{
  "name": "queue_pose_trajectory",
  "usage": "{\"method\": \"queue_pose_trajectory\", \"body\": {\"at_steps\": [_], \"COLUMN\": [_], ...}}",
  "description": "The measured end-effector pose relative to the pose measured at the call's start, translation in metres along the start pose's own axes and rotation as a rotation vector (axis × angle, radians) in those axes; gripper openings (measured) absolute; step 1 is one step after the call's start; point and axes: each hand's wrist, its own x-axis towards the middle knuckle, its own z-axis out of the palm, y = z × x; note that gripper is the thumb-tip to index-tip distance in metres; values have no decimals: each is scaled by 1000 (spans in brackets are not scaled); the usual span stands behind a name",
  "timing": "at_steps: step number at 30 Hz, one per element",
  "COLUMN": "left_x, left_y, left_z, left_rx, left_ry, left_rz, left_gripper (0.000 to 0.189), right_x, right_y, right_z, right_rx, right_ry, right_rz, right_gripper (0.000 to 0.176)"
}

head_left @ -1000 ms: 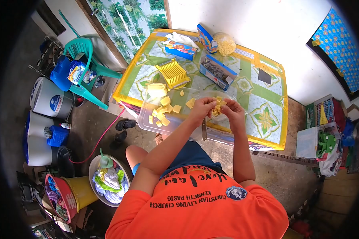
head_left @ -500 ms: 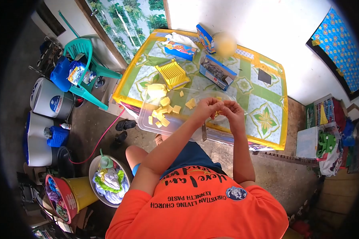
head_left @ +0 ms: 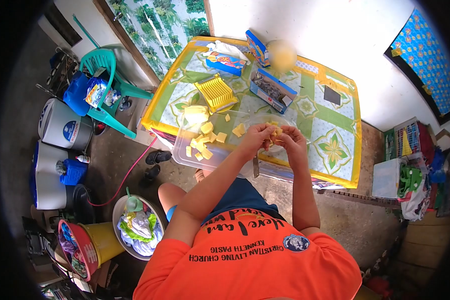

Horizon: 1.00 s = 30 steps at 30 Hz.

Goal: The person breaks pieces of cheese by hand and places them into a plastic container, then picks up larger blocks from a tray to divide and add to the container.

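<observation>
My left hand (head_left: 255, 140) and my right hand (head_left: 293, 145) meet over a clear round bowl (head_left: 291, 121) near the table's front edge. Fingers of both are closed on a small crumbly yellow piece (head_left: 275, 133); its exact kind is not clear. A narrow metal blade, seemingly a knife (head_left: 256, 166), points down beneath my left hand; whether that hand holds it is hidden. To the left, a clear plastic tray (head_left: 181, 155) bears several cut yellow chunks (head_left: 206, 128) and a larger pale yellow block (head_left: 196, 114).
Further back on the table (head_left: 330, 150) are a yellow slotted rack (head_left: 216, 93), a blue box of dark contents (head_left: 273, 91), another blue box (head_left: 225, 64) and a dark flat square (head_left: 331, 95). A green chair (head_left: 99, 60) stands left; a laundry basin (head_left: 116, 220) sits on the floor.
My hands have parted slightly and lowered a little, and more of the yellow piece shows between my fingers. Tray, chunks and boxes stay where they were.
</observation>
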Motion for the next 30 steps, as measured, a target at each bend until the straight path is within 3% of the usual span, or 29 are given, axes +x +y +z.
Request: {"method": "queue_pose_trajectory", "body": {"at_steps": [20,30], "left_x": [7,2], "left_y": [-12,-11], "left_z": [-2,-5], "left_rx": [-15,-40], "left_ry": [204,140], "left_rz": [28,-47], "left_gripper": [25,31], "right_x": [2,2], "right_y": [3,8], "right_z": [-2,-5], "right_rx": [23,-15], "right_ry": [39,50], "right_rz": [20,-7], "right_gripper": [22,25]}}
